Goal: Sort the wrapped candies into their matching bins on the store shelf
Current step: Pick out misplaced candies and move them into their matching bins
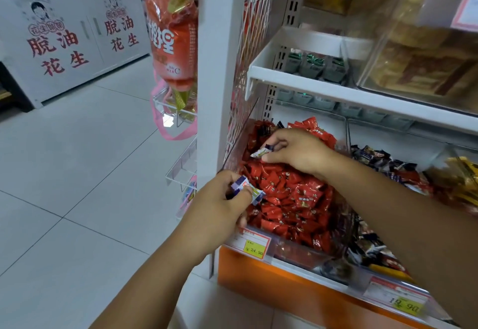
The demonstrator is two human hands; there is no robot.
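Wrapped candies [284,199], red, fill clear bin [305,253] on shelf.
Head: my left hand [219,199] pinches a purple-white candy [248,189] at the bin's front-left corner; my right hand [292,151] pinches a second purple-white candy [261,151] over the pile.

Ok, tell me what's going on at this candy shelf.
A person is picking stray candies out of the clear bin of red candies. The right hand pinches a white-and-purple candy just above the red pile. The left hand grips similar candies at the bin's front left corner. The bin to the right holds dark-wrapped candies.
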